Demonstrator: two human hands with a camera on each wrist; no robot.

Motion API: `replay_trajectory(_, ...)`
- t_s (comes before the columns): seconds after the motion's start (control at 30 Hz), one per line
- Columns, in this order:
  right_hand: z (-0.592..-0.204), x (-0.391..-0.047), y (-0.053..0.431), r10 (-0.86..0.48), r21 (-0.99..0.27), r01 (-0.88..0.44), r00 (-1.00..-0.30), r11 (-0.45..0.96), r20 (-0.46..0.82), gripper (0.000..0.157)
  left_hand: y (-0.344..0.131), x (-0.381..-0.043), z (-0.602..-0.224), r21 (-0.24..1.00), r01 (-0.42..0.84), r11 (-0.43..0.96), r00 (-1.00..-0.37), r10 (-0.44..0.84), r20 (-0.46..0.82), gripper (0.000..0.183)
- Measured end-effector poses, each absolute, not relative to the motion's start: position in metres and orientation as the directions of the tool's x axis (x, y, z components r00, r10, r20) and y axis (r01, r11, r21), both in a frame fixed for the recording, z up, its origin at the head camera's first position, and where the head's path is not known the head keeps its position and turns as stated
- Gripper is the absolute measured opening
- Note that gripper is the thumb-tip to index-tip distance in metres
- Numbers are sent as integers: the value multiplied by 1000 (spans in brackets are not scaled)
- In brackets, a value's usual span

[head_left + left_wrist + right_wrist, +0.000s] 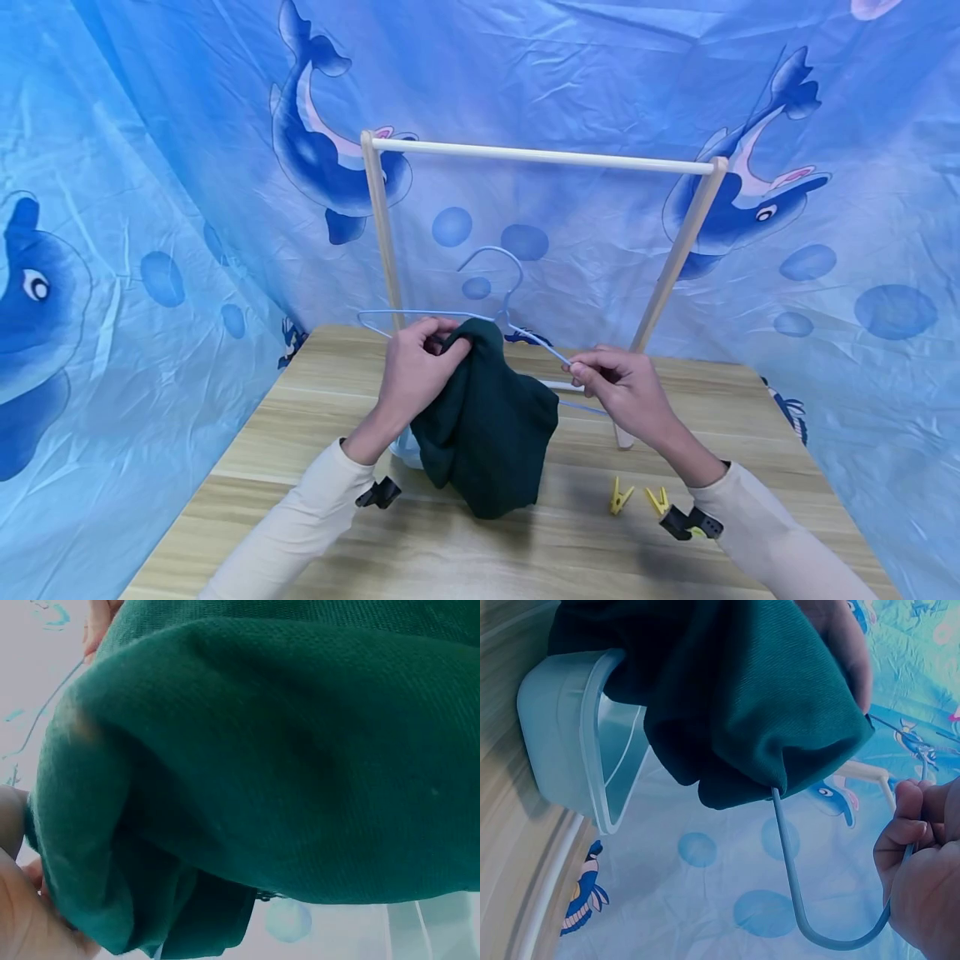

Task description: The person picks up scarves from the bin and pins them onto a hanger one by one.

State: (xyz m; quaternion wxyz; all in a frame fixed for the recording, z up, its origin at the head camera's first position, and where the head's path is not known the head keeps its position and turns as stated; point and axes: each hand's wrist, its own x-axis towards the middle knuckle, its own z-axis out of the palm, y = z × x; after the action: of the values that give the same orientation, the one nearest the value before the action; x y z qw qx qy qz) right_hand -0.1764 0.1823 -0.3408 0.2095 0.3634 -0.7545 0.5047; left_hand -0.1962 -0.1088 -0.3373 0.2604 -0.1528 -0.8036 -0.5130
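Observation:
A dark green cloth garment (495, 425) hangs in folds from my left hand (422, 362), whose fingers and thumb pinch its upper edge. In the left wrist view the green fabric (262, 765) fills most of the picture. My right hand (626, 387) pinches the right shoulder of a light blue clothes hanger (517, 275), its hook pointing up. The garment lies over the middle of the hanger. In the right wrist view the hanger's rounded end (791, 877) comes out of the cloth, and the fingers of the right hand (922, 855) grip its wire.
Behind the hands stands a rack with wooden posts (384, 233) and a white top rail (540, 155). A pale blue tub (559, 727) sits on the wooden table (300, 467), partly behind the garment. Two yellow clothes pegs (619, 498) lie near my right forearm.

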Motion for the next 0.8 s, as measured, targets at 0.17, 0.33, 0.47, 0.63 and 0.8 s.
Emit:
replay_trajectory(0.17, -339, -177, 182, -340, -614, -764, -641, 199, 688, 17, -108, -199, -337, 732, 490, 474, -833, 7, 553, 19)
replay_trajectory(0.33, -339, -179, 184, -338, -622, -762, -642, 181, 688, 16, -106, -203, -335, 707, 476, 523, -839, 29, 543, 21)
replay_trajectory(0.47, -338, -178, 184, -353, -625, -760, -642, 179, 681, 16, -105, -205, -334, 661, 469, 585, -838, 57, 543, 25)
replay_trajectory(0.63, -337, -178, 184, -367, -647, -739, -664, 190, 651, 16, -104, -208, -333, 575, 511, 639, -818, 157, 553, 29)
replay_trajectory(0.8, -337, -180, 185, -368, -671, -713, -691, 206, 622, 15, -104, -211, -333, 579, 565, 588, -804, 232, 548, 27)
